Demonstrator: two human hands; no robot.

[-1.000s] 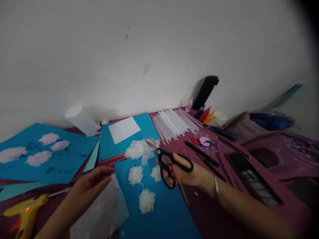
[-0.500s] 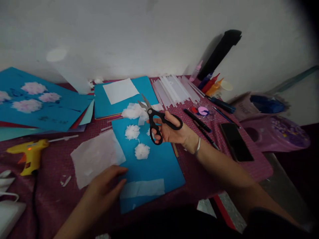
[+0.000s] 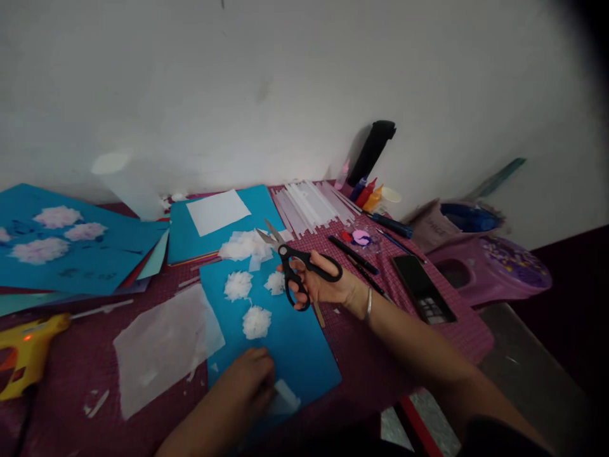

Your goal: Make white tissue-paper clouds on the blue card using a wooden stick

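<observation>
My right hand (image 3: 326, 279) holds black-handled scissors (image 3: 284, 251) above the blue sheet, blades parted and pointing up and left. My left hand (image 3: 250, 384), its fingers curled, is low over the blue sheet (image 3: 304, 343), closed on a white tissue paper strip (image 3: 285, 398). Most of that strip is hidden under the hand. Three ruffled white paper flowers, one of them a lower flower (image 3: 257, 322), rest on the blue sheet. The right-hand flower (image 3: 275, 283) is close by the scissor handles. Crumpled white tissue (image 3: 247, 246) lies at the sheet's top edge.
A yellow glue gun (image 3: 33, 352) and a tissue sheet (image 3: 166, 349) lie left. Behind are a finished flower picture (image 3: 95, 260), a blue stack (image 3: 183, 228) and glue sticks (image 3: 309, 206). Pens (image 3: 354, 254), paint bottles (image 3: 366, 193) and a phone (image 3: 423, 289) occupy the right.
My left hand has moved right onto the tissue strip and its fingers have closed; the strip's visible end is now slanted. The scissors stay in my right hand. The view has tilted up.
</observation>
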